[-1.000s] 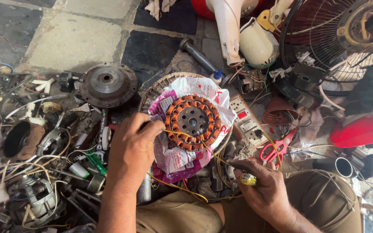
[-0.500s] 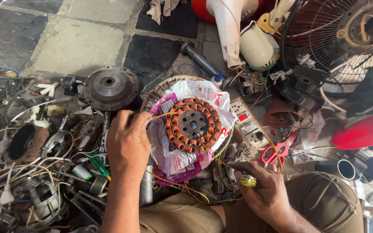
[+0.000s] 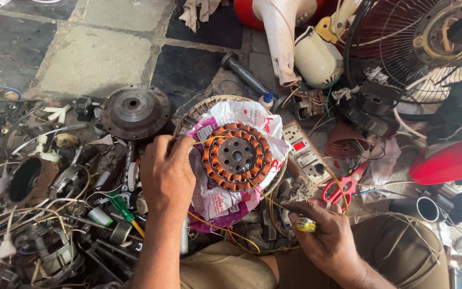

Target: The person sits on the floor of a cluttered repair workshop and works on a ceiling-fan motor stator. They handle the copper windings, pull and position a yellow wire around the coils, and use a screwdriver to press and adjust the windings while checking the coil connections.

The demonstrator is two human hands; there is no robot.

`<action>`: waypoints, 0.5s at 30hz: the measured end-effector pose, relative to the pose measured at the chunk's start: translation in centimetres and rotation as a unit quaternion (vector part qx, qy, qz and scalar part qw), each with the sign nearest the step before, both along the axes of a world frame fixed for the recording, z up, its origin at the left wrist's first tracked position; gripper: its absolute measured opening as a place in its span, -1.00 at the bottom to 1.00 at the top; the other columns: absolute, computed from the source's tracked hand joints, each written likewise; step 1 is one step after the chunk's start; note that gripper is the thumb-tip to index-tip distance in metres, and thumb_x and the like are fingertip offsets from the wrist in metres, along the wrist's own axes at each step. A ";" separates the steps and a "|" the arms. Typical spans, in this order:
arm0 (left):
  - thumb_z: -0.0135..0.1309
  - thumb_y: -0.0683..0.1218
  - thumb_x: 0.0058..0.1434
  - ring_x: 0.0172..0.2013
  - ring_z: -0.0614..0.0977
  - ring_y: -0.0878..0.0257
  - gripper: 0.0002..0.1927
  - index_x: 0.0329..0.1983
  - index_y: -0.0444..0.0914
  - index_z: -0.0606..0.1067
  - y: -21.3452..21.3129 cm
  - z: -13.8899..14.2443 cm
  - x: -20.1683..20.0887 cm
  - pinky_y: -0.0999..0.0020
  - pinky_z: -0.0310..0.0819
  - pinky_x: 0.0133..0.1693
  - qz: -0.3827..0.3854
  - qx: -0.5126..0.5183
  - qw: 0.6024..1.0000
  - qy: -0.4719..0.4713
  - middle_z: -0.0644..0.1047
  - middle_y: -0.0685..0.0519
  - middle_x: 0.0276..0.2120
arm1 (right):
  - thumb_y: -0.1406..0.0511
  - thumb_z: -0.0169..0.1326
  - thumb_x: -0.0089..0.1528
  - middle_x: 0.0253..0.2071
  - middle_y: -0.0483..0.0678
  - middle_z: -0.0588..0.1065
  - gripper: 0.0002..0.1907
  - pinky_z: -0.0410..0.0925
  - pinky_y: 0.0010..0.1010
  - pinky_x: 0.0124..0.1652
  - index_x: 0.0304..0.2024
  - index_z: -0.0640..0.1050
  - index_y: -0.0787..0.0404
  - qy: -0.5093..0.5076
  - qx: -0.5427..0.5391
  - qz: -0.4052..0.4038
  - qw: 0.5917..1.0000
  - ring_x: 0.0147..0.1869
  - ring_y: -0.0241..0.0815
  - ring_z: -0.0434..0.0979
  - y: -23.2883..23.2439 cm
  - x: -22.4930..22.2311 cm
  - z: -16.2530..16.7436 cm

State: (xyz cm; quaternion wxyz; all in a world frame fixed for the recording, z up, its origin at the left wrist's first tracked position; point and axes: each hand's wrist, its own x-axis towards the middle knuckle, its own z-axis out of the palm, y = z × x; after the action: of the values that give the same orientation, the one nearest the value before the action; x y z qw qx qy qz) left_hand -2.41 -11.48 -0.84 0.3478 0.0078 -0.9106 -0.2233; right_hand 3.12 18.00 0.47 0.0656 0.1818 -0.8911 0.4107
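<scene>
The left hand (image 3: 168, 174) comes up from the bottom edge, forearm near vertical, back of the hand to the camera. Its fingers (image 3: 180, 145) curl at the left rim of the stator (image 3: 236, 156), pinching a yellow wire (image 3: 201, 141) that runs across to the windings. The grip itself is hidden under the knuckles; it reads as closed on the wire.

The stator lies flat, face up: a ring of copper coils around a grey perforated hub. It rests on a white and pink plastic bag (image 3: 241, 118), which sits on a round wicker basket (image 3: 199, 109) on the floor.

The right hand (image 3: 324, 235) enters from the lower right, wrist bent inward, palm down. It is clenched around a small yellow-capped tool (image 3: 306, 225), thumb stretched forward over it. Yellow wire loops from beneath this hand back toward the stator.

Surroundings: a dark round motor cover (image 3: 133, 111) lies just left of the basket. A white switchboard (image 3: 305, 152) lies just right of the bag, and red scissors (image 3: 343, 187) lie beside it, near the right hand. A green screwdriver (image 3: 121, 207) lies left of the left forearm among loose wires and motor parts. A fan guard (image 3: 402, 53) stands at the upper right. The person's knees, in brown trousers, fill the bottom edge
</scene>
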 end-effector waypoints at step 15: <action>0.18 -0.19 0.20 -0.15 0.54 -0.04 -0.76 -0.05 -0.14 0.60 0.3 -0.1 0.0 0.03 0.43 -0.13 0.010 -0.004 1.000 0.010 0.49 -0.01 -0.17 | 0.39 0.15 0.19 -0.42 -0.05 0.58 -0.78 0.43 -0.39 -0.36 -0.09 0.63 0.18 0.022 -0.003 0.009 1.000 -0.39 -0.20 0.63 0.2 -0.1 0.2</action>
State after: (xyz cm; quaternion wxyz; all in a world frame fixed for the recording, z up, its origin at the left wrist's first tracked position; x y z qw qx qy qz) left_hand -2.40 -11.19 -0.95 0.3587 0.0132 -0.9080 -0.2160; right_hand 3.04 18.16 0.68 0.0816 0.1984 -0.8864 0.4102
